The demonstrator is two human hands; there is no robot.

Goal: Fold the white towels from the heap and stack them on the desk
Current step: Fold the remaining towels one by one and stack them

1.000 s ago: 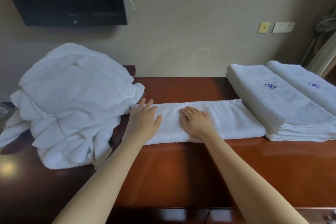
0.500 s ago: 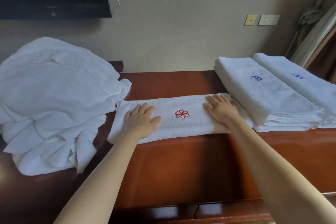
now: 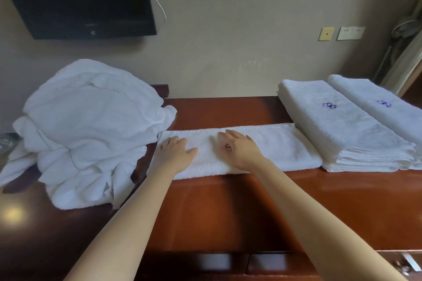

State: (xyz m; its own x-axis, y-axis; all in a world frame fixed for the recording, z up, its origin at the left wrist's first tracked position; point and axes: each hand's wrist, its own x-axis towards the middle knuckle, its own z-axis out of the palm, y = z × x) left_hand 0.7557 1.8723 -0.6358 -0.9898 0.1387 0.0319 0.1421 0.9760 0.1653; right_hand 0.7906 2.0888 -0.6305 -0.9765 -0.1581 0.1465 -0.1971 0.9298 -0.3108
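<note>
While both palms lie on it, the towel (image 3: pixel 280 143) sits as a long folded strip across the middle of the desk (image 3: pixel 228 207).

Head view:
- Left hand (image 3: pixel 174 151) flat on the strip's left end, fingers straight, thumb out.
- Right hand (image 3: pixel 239 150) flat near the middle, fingers slightly spread. Neither hand pinches cloth.
- Heap (image 3: pixel 91 125) touches or overlaps the strip's left end; cannot tell which.
- Stack (image 3: pixel 338 130) just beside the right end.

Risks, as I judge them:
- Lifting the left end could drag loose heap cloth along, if it overlaps.
- Desk looks glossy, so a sideways push may slide the strip and skew its edges.
- Swinging the right end over could nudge the stack's near corner.
- Uneven halves would make a lopsided fold.
</note>
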